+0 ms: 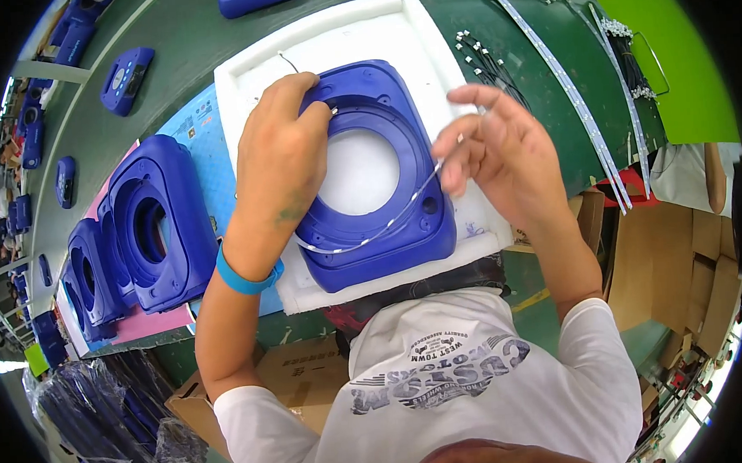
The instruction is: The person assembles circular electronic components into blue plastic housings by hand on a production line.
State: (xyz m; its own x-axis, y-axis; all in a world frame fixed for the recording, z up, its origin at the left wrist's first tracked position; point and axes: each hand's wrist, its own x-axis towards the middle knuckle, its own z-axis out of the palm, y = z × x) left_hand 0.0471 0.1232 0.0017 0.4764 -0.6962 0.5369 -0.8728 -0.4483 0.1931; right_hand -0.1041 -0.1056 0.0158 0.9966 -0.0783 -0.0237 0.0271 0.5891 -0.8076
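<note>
A blue plastic housing (431, 233) with a large round opening lies in a white foam tray (419, 39). A thin white LED strip (363, 247) curves along the lower part of the ring around the opening, then rises to the right. My right hand (500, 147) is beyond the housing's right edge, its thumb and finger pinched on the strip's free end, other fingers raised. On the ring's upper left, my left hand (282, 140) has its fingers bent and closed at the inner rim, where a small pale piece of the strip shows. My palm hides the rest of that side.
More blue housings (188, 186) stand upright at left on a blue and pink sheet. Wires with white connectors (484, 61) and several long LED strips (559, 83) lie at right, near a bright green panel (669, 45). Cardboard boxes (657, 252) stand at lower right.
</note>
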